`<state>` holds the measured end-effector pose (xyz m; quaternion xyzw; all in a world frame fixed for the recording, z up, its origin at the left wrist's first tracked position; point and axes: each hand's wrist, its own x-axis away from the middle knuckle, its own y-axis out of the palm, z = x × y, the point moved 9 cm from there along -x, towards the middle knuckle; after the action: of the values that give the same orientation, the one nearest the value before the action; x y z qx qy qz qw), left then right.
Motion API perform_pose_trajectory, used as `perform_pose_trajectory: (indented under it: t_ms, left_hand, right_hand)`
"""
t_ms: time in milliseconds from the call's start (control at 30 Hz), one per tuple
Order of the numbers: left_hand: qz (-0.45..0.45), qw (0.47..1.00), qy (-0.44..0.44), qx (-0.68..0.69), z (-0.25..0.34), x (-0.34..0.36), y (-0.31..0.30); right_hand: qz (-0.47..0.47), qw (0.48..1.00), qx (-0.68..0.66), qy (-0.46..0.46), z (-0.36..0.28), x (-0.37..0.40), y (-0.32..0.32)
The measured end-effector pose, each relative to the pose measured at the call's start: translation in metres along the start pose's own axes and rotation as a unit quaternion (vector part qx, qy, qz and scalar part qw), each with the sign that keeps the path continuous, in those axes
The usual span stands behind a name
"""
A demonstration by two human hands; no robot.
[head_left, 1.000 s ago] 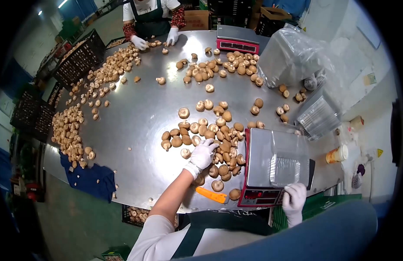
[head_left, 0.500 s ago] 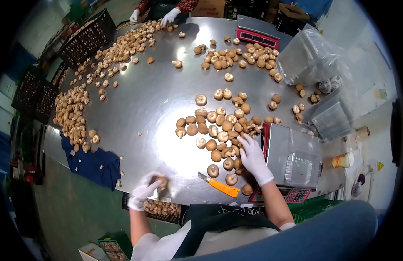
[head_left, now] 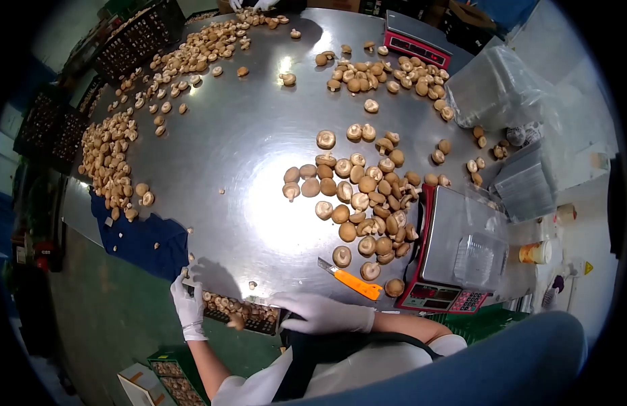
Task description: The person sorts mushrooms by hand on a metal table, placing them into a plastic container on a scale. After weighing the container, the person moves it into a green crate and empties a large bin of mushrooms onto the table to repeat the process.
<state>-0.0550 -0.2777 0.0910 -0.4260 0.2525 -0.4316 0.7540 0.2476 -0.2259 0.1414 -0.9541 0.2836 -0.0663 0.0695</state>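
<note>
My left hand (head_left: 187,308), in a white glove, is beyond the table's front edge, left of a dark crate of mushrooms (head_left: 242,308). Its fingers are apart, with nothing seen in them. My right hand (head_left: 320,312), also gloved, lies along the front edge at the crate's right end. Its fingers stretch leftward, slightly bent, and appear to hold nothing. Between the hands a blurred mushroom (head_left: 236,321) shows over the crate's near side. An orange utility knife (head_left: 357,283) rests on the table near a loose group of brown mushrooms (head_left: 367,183).
On the right stands a red-framed scale (head_left: 455,237) bearing a clear plastic tray (head_left: 481,260). Another scale (head_left: 416,44) stands at the back. Mushroom heaps (head_left: 110,159) line the left side, near a blue cloth (head_left: 141,240). Another person's gloved hands (head_left: 262,4) are at the far edge.
My right hand has left the mushroom group and moved left to the front edge. My left hand moved left and down, and the mushroom it held is out of its fingers.
</note>
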Motion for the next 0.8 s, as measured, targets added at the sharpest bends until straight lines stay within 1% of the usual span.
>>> perform_pose_trajectory:
  t_ms: [33, 67, 100, 133, 167, 200, 233, 267, 300, 333, 367, 400, 433, 467, 500, 533, 567, 600, 633, 667, 700, 733, 800]
  left_hand:
    - [0.008, 0.999, 0.035, 0.024, 0.015, -0.004, 0.002]
    - [0.017, 0.996, 0.069, 0.049, 0.033, -0.007, 0.004]
    - [0.013, 0.993, 0.091, 0.068, 0.051, -0.009, 0.007]
    - [0.025, 0.992, 0.117, 0.050, 0.047, -0.013, 0.021]
    - [0.019, 0.988, 0.143, 0.049, 0.063, -0.015, 0.025]
    - [0.013, 0.984, 0.170, 0.047, 0.084, -0.017, 0.030]
    - [-0.002, 0.983, 0.176, 0.056, 0.093, -0.020, 0.038]
    - [-0.007, 0.980, 0.183, 0.071, 0.104, -0.022, 0.041]
    - [-0.022, 0.979, 0.176, 0.097, 0.113, -0.024, 0.043]
    - [-0.037, 0.977, 0.170, 0.123, 0.119, -0.029, 0.045]
    - [-0.037, 0.977, 0.172, 0.123, 0.120, -0.034, 0.045]
    - [-0.030, 0.975, 0.198, 0.099, 0.123, -0.039, 0.044]
    - [-0.023, 0.971, 0.224, 0.075, 0.126, -0.043, 0.044]
    - [-0.025, 0.971, 0.225, 0.073, 0.129, -0.049, 0.046]
    - [-0.037, 0.970, 0.221, 0.098, 0.134, -0.058, 0.050]
    - [-0.049, 0.967, 0.218, 0.124, 0.139, -0.067, 0.053]
    - [-0.061, 0.967, 0.205, 0.138, 0.149, -0.074, 0.057]
    - [-0.061, 0.967, 0.208, 0.137, 0.161, -0.081, 0.064]
    - [-0.075, 0.955, 0.231, 0.168, 0.176, -0.087, 0.075]
    - [-0.089, 0.943, 0.252, 0.198, 0.190, -0.091, 0.085]
    - [-0.085, 0.941, 0.289, 0.152, 0.205, -0.094, 0.095]
    - [-0.080, 0.936, 0.325, 0.105, 0.220, -0.096, 0.106]
    - [-0.119, 0.924, 0.354, 0.086, 0.247, -0.101, 0.133]
  right_hand:
    - [0.014, 0.992, 0.112, -0.053, -0.008, 0.002, -0.005]
    - [0.096, 0.972, 0.196, -0.087, -0.005, 0.010, -0.024]
    - [0.175, 0.937, 0.277, -0.120, -0.002, 0.023, -0.044]
    - [0.194, 0.889, 0.410, -0.064, 0.006, 0.031, -0.060]
    - [0.206, 0.835, 0.509, 0.035, 0.024, 0.037, -0.079]
    - [0.214, 0.811, 0.540, 0.072, 0.043, 0.049, -0.094]
    - [0.243, 0.791, 0.555, 0.084, 0.058, 0.059, -0.107]
    - [0.277, 0.768, 0.575, 0.061, 0.060, 0.066, -0.117]
    - [0.274, 0.787, 0.548, 0.075, 0.074, 0.072, -0.125]
    - [0.271, 0.805, 0.520, 0.089, 0.074, 0.070, -0.132]
    - [0.277, 0.831, 0.464, 0.133, 0.078, 0.072, -0.136]
    - [0.279, 0.831, 0.463, 0.133, 0.071, 0.071, -0.130]
    - [0.278, 0.889, 0.327, 0.160, 0.065, 0.066, -0.122]
    - [0.270, 0.927, 0.184, 0.183, 0.058, 0.059, -0.110]
    - [0.209, 0.961, 0.066, 0.169, 0.038, 0.044, -0.088]
    - [0.145, 0.976, -0.053, 0.152, 0.023, 0.029, -0.066]
    - [0.147, 0.976, -0.055, 0.151, 0.024, 0.021, -0.057]
    - [0.159, 0.985, 0.052, 0.031, 0.004, 0.012, -0.050]
    - [0.167, 0.969, 0.158, -0.089, -0.015, 0.009, -0.043]
    - [0.168, 0.969, 0.159, -0.090, -0.007, 0.007, -0.048]
    - [0.164, 0.948, 0.272, -0.006, 0.016, 0.005, -0.059]
    - [0.157, 0.908, 0.381, 0.078, 0.038, 0.005, -0.074]
    - [0.237, 0.833, 0.477, 0.151, 0.056, 0.017, -0.114]
